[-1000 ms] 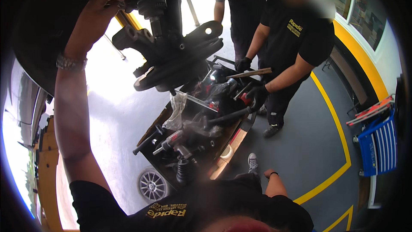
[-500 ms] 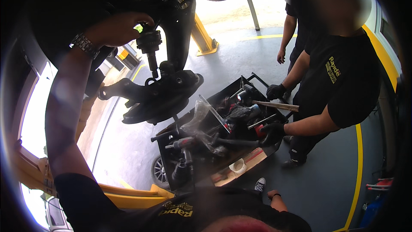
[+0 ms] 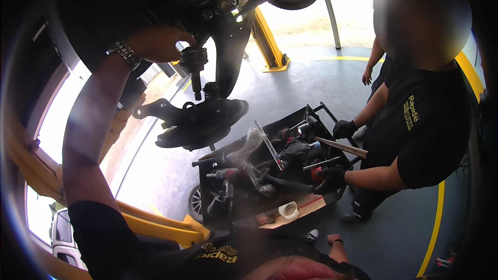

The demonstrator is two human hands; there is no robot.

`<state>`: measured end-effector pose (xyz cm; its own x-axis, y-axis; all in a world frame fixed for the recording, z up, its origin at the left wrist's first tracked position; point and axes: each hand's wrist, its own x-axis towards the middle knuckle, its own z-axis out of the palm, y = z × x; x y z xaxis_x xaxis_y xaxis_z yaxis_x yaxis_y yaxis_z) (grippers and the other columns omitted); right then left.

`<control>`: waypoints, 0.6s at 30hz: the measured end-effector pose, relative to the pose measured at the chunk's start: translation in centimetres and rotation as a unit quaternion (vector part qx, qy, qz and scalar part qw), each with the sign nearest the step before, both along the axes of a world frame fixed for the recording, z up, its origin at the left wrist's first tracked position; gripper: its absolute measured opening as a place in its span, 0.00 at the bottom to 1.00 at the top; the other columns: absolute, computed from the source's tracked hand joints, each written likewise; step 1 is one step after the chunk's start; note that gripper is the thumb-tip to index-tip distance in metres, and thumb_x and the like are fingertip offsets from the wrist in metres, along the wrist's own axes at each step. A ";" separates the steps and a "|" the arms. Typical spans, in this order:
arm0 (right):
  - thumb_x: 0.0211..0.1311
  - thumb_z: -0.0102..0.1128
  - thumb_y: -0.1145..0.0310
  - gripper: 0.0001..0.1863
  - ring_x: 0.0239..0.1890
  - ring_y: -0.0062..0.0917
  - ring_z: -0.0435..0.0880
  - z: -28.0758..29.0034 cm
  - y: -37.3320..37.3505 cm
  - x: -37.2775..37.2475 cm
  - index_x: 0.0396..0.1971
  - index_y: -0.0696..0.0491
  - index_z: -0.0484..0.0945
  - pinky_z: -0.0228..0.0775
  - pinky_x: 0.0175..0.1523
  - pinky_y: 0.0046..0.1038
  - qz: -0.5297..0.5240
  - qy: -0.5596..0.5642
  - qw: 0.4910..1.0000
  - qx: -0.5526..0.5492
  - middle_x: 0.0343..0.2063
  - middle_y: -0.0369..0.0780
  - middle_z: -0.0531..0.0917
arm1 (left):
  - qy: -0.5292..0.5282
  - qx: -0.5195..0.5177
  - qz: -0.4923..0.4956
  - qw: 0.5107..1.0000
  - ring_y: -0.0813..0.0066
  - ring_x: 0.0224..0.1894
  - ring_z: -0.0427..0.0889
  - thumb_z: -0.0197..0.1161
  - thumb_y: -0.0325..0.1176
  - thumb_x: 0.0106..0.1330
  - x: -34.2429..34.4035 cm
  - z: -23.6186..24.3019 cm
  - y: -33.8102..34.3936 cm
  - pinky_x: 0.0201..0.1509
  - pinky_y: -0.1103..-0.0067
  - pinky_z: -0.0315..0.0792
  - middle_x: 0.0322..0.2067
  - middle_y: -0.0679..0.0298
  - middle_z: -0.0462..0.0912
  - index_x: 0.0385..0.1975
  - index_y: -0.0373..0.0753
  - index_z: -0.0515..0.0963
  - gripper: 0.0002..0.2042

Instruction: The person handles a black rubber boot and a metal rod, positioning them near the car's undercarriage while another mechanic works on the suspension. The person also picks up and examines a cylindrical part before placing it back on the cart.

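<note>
My left hand (image 3: 158, 45), with a metal watch on the wrist, is raised under the vehicle at upper left. Its fingers curl over the top of a dark drive-shaft joint (image 3: 193, 59). From that joint a splined stub (image 3: 197, 88) points down, its tip just above the steering knuckle and brake disc (image 3: 202, 124). Whether the tip touches the knuckle is unclear. My right hand (image 3: 334, 240) hangs low by my side with a dark wristband; it looks loosely curled and holds nothing visible.
A black tool cart (image 3: 306, 111) stands beyond the disc, with a wooden-handled hammer (image 3: 340, 147), an impact gun (image 3: 226, 175) and a white cup (image 3: 289, 211). Across it a co-worker's gloved hand (image 3: 330, 180) is at the cart's side. Yellow lift posts (image 3: 270, 41) rise behind.
The picture has shifted, so most things appear further right. My left hand stays on the drive-shaft joint, which sits slightly further right over the knuckle. My right hand still hangs low.
</note>
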<state>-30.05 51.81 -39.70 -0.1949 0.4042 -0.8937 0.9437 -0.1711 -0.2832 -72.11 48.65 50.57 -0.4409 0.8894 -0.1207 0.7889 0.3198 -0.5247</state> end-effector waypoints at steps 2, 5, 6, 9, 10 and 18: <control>0.60 0.57 0.57 0.25 0.57 0.46 0.80 -1.1 0.4 0.4 0.49 0.61 0.81 0.71 0.60 0.40 -0.032 -0.011 0.999 0.012 0.52 0.52 0.82 | -0.022 0.010 0.033 0.999 0.58 0.56 0.80 0.59 0.27 0.54 0.2 -0.1 0.1 0.62 0.67 0.72 0.57 0.53 0.79 0.60 0.45 0.75 0.28; 0.58 0.60 0.56 0.26 0.57 0.45 0.80 -4.3 0.2 0.9 0.49 0.61 0.82 0.72 0.60 0.40 -0.053 -0.007 0.998 0.012 0.52 0.52 0.82 | 0.017 -0.015 0.004 1.000 0.57 0.55 0.80 0.59 0.29 0.54 0.4 -0.5 0.4 0.61 0.66 0.73 0.54 0.52 0.80 0.59 0.46 0.76 0.27; 0.59 0.60 0.58 0.23 0.52 0.44 0.82 -5.6 -0.1 1.2 0.46 0.62 0.82 0.73 0.56 0.39 -0.057 0.005 0.998 0.023 0.49 0.52 0.83 | 0.026 -0.014 0.009 1.000 0.57 0.54 0.81 0.59 0.29 0.55 0.6 -0.6 0.4 0.60 0.66 0.73 0.53 0.52 0.81 0.59 0.45 0.76 0.27; 0.59 0.61 0.61 0.21 0.47 0.42 0.84 -8.5 -1.2 2.0 0.44 0.63 0.82 0.75 0.52 0.38 -0.075 0.008 0.997 0.034 0.46 0.52 0.84 | 0.051 -0.010 0.036 0.998 0.58 0.52 0.82 0.59 0.30 0.55 1.3 -0.8 0.7 0.58 0.65 0.75 0.49 0.52 0.82 0.59 0.45 0.76 0.26; 0.58 0.61 0.58 0.24 0.53 0.43 0.82 -8.9 -1.5 2.4 0.47 0.61 0.82 0.73 0.57 0.38 -0.074 -0.001 0.997 0.010 0.50 0.52 0.82 | 0.049 -0.015 0.052 0.997 0.58 0.51 0.82 0.59 0.30 0.55 1.5 -0.8 0.8 0.58 0.64 0.75 0.48 0.52 0.83 0.58 0.45 0.77 0.26; 0.67 0.53 0.65 0.18 0.53 0.37 0.84 -2.8 -2.6 6.3 0.48 0.61 0.82 0.75 0.57 0.37 0.172 -0.010 0.984 0.048 0.50 0.47 0.84 | 0.002 0.025 -0.020 0.999 0.58 0.52 0.81 0.59 0.26 0.56 -0.7 -0.8 0.7 0.58 0.65 0.74 0.49 0.52 0.82 0.51 0.42 0.82 0.20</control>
